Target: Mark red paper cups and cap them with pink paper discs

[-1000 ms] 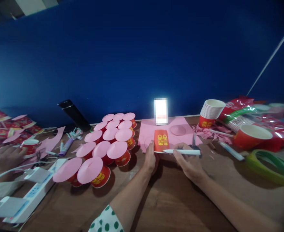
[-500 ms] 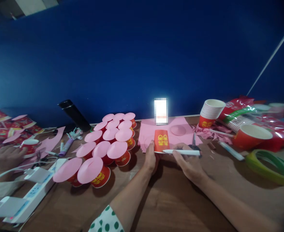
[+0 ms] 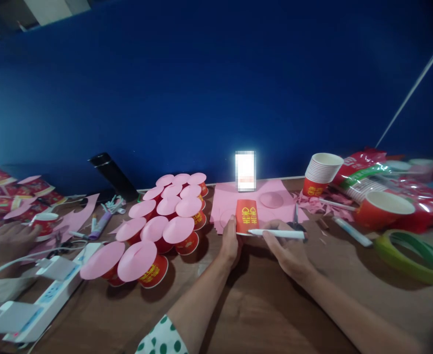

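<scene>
cup (image 3: 247,215) is held by the left hand (image 3: 231,244), fingers curled, near the pink paper (image 3: 226,194); a pen (image 3: 280,234) is pinched in the right hand (image 3: 289,251). pink-topped cups (image 3: 178,229) are grouped leftward; this one and the stack (image 3: 321,172) are untopped. the cup's rim is turned bodyward, its long axis running forward.

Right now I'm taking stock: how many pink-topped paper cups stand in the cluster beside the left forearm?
14 pink-topped paper cups, left of the left hand: two in front, then four rows of three behind. Others could be hidden among them.
</scene>
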Demonstrator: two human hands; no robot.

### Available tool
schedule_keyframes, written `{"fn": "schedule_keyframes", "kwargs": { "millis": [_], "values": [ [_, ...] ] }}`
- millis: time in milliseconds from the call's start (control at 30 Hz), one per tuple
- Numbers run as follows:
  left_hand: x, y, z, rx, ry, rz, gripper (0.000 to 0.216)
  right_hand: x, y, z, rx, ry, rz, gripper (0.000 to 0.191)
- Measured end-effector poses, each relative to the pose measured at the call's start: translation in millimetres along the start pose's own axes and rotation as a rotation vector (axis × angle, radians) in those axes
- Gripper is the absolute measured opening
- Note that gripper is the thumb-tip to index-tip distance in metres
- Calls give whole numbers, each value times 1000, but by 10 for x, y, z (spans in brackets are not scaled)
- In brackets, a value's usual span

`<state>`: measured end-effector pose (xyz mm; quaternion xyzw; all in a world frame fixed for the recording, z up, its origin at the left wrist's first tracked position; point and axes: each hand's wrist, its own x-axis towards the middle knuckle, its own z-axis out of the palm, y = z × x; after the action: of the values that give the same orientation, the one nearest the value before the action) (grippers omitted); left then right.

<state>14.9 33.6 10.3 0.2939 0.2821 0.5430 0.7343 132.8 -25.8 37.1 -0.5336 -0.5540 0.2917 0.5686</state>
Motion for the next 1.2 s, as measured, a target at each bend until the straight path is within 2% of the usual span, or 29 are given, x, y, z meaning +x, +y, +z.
{"fn": "schedule_keyframes", "kwargs": {
  "millis": [1200],
  "values": [
    [30, -52, -72, 56, -33, 26, 38, 13, 174, 4, 56, 26, 18, 19]
  ]
}}
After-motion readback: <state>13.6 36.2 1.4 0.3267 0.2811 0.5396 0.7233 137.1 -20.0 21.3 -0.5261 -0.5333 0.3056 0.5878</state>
